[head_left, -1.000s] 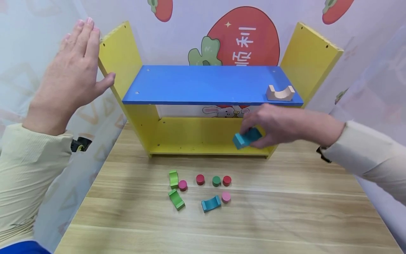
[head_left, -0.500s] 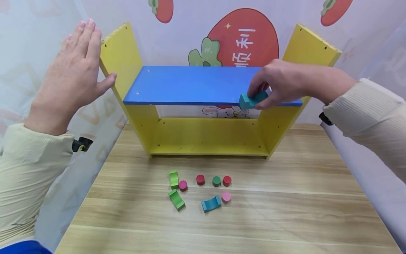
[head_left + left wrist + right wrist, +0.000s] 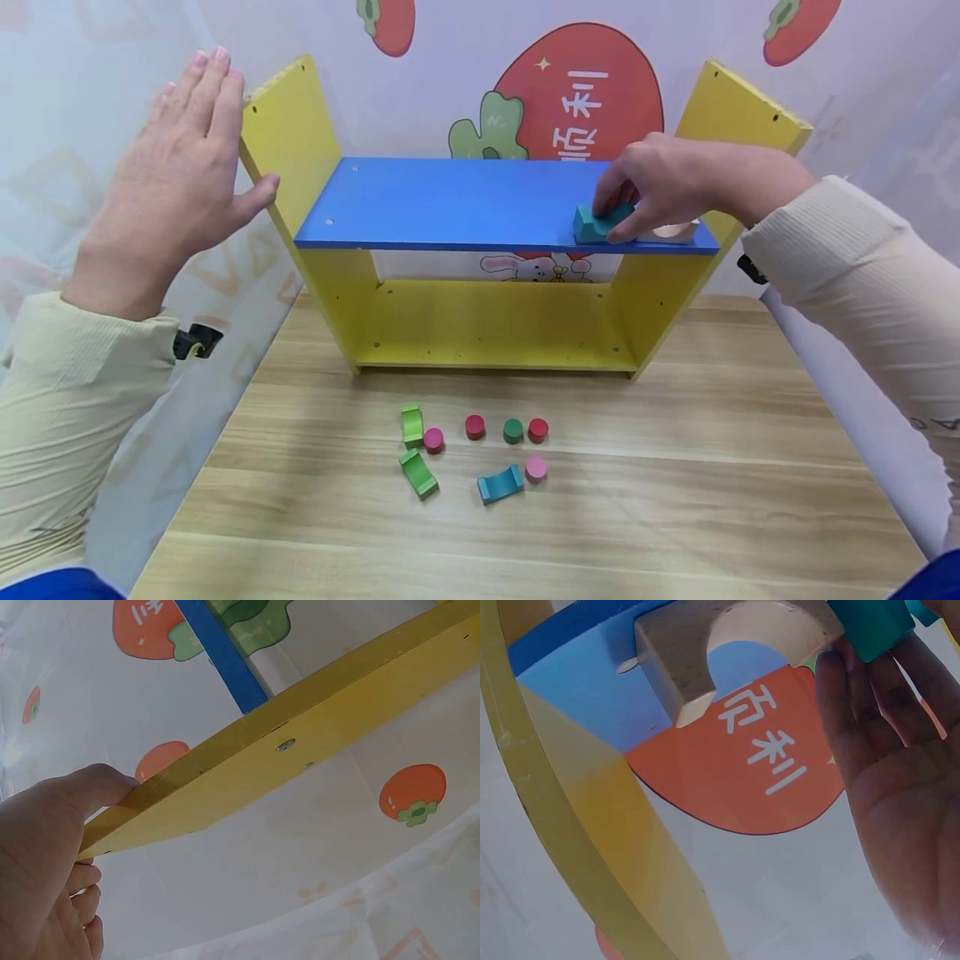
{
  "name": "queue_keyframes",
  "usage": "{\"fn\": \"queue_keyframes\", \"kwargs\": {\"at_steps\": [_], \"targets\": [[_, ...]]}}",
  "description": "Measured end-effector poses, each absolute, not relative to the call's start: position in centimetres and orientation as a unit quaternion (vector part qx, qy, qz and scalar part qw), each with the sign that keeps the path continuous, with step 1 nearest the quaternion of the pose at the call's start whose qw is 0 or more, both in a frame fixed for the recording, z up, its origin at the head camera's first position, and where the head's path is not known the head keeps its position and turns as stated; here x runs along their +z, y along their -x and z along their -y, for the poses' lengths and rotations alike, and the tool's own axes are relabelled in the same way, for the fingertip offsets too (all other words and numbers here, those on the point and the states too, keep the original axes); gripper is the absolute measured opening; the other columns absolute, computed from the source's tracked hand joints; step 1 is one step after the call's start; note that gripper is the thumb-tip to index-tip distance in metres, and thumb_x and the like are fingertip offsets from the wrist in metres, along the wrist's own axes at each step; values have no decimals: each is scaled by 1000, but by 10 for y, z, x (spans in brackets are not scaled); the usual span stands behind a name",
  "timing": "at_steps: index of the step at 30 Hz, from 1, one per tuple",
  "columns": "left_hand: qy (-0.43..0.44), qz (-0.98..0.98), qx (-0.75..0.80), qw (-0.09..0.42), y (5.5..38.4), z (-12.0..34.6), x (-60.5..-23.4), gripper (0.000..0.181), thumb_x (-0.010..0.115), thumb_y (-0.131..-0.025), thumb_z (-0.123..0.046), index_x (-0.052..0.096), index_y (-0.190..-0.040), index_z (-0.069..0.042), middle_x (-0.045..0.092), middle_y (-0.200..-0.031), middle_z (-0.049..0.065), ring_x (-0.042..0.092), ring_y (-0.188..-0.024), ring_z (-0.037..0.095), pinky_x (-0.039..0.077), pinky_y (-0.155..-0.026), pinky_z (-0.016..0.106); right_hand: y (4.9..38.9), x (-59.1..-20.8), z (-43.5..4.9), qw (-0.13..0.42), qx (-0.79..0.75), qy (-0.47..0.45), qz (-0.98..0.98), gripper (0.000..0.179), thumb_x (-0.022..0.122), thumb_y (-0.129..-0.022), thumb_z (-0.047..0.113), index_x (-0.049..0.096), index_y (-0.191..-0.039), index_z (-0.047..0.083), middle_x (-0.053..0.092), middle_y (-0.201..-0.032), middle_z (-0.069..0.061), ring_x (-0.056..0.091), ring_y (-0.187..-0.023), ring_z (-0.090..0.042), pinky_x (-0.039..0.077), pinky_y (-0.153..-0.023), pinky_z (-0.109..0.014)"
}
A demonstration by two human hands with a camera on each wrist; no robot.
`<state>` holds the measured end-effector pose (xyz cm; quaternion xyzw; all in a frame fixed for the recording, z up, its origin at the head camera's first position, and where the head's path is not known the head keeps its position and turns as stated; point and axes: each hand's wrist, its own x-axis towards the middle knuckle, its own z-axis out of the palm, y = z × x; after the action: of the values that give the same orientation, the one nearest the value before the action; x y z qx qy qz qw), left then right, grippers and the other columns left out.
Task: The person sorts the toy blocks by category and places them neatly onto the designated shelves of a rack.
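My right hand (image 3: pixel 663 179) pinches a teal block with a curved hollow (image 3: pixel 588 225) between thumb and fingers, at the front right of the blue shelf board (image 3: pixel 450 204). Beside it on the board is an unpainted wooden block with a rounded cutout (image 3: pixel 664 656), partly behind the hand in the head view. In the right wrist view the teal block (image 3: pixel 874 630) sits close against the wooden one. My left hand (image 3: pixel 168 167) has its fingers extended along the left yellow side panel (image 3: pixel 292 137); its thumb (image 3: pixel 97 787) touches the panel's edge.
On the table (image 3: pixel 675 467) lie two green curved blocks (image 3: pixel 418 473), a teal curved block (image 3: pixel 501 485) and several small discs, including a dark green one (image 3: pixel 513 431). Below the blue board is a yellow lower shelf (image 3: pixel 487 325). The right yellow panel (image 3: pixel 738 108) rises beside the right hand.
My right hand has lifted the teal block from in front of the lower shelf up to the blue board, then lowered it slightly beside the wooden block. My left hand keeps its place.
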<state>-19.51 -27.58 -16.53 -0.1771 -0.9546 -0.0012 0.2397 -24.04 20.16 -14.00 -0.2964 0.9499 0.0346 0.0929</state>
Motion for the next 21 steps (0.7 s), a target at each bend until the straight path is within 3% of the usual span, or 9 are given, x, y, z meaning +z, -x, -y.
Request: {"fn": "queue_keyframes", "kwargs": {"at_steps": [11, 21], "targets": [[172, 958, 2, 229, 196, 273, -165, 96, 65, -101, -23, 3, -166, 7, -1, -178, 21, -1, -167, 39, 3, -135, 57, 250, -150, -203, 108, 28, 285, -952, 51, 84, -90, 36, 73, -134, 12, 75, -128, -14, 70, -114, -33, 56, -107, -60], [179, 952, -1, 247, 197, 273, -166, 94, 66, -99, -23, 8, -165, 8, 5, -178, 22, 5, -166, 42, 6, -135, 58, 253, -152, -204, 97, 30, 291, -951, 53, 83, -91, 37, 72, -136, 10, 75, -129, -15, 71, -115, -34, 57, -106, -58]]}}
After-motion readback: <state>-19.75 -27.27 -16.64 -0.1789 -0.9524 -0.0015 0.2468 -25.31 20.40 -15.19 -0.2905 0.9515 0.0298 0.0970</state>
